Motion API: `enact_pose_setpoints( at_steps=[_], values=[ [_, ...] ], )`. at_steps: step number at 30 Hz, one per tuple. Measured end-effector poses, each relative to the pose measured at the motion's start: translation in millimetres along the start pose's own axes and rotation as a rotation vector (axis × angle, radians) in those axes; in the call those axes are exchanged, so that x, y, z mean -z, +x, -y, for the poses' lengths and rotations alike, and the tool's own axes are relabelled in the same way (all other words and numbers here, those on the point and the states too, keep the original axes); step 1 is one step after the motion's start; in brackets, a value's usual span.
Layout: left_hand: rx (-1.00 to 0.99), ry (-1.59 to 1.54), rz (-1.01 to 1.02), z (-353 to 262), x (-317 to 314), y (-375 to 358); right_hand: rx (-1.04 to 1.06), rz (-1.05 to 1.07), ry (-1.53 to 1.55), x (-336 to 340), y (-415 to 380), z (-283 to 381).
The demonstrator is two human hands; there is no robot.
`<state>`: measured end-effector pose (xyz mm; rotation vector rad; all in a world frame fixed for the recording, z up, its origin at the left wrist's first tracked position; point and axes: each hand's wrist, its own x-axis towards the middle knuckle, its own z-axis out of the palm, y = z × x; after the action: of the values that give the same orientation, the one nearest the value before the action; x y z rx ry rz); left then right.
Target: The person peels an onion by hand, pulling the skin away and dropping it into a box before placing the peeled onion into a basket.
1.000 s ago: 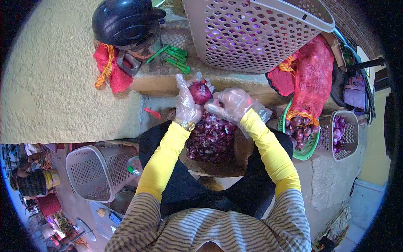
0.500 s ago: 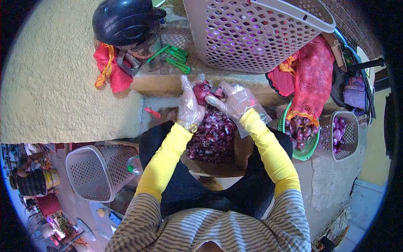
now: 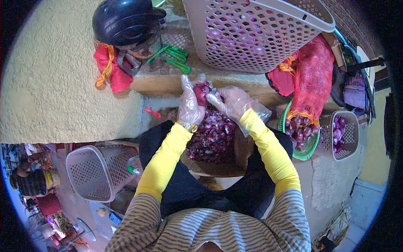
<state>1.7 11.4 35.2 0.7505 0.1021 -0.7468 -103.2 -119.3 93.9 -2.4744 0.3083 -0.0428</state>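
Observation:
My left hand (image 3: pixel 192 104), in a clear plastic glove, is closed around a red onion (image 3: pixel 202 94) with its thumb pointing up. Close against the onion's right side is my right hand (image 3: pixel 236 102), gloved too, its thumb and fingers pinched together. Whatever sits in that pinch is too small and blurred to name. Below both hands, between my knees, a box (image 3: pixel 242 156) holds a heap of purple onion skins (image 3: pixel 211 138).
A large perforated basket (image 3: pixel 260 46) stands ahead, beside a red mesh sack (image 3: pixel 312 77). Onions lie in a green basket (image 3: pixel 282 122) and a smaller crate (image 3: pixel 357 138) at right. Green-handled tools (image 3: pixel 178 63) lie near a dark helmet (image 3: pixel 124 23). Another basket (image 3: pixel 90 176) is at left.
My right thumb and fingers have shifted slightly on the onion's right side, and the pinkish piece seen there earlier no longer shows. My left hand keeps its hold, almost unmoved.

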Motion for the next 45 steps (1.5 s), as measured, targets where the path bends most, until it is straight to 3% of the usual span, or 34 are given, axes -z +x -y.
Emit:
enact_pose_setpoints(
  at_steps=[10, 14, 17, 22, 26, 28, 31, 38, 45],
  values=[
    [0.076, -0.01, -0.019, -7, -9, -5, -0.026, 0.089, 0.142, 6, 0, 1],
    [0.112, 0.0, 0.039, -10, -13, -11, -0.057, 0.031, 0.169, -2, 0, -4],
    [0.145, 0.018, 0.085, -7, -14, -13, -0.025, 0.029, 0.143, 4, -3, 0],
    [0.085, 0.112, -0.002, -7, -13, -14, 0.071, 0.006, -0.015, 2, -4, 0],
    [0.127, 0.085, 0.011, -14, -16, -16, 0.078, 0.025, -0.06, 2, -5, 1],
    [0.152, 0.064, -0.082, -18, -21, -19, 0.15, 0.034, -0.192, -1, -8, 4],
    [0.091, 0.026, -0.034, -22, -16, -14, 0.159, 0.063, -0.162, -8, -8, 3],
    [0.267, 0.038, 0.04, -36, -23, -24, 0.095, 0.006, -0.054, 23, -11, 13],
    [0.208, -0.127, 0.089, -20, -3, -8, -0.123, -0.073, 0.191, 1, -7, -15]
  ],
)
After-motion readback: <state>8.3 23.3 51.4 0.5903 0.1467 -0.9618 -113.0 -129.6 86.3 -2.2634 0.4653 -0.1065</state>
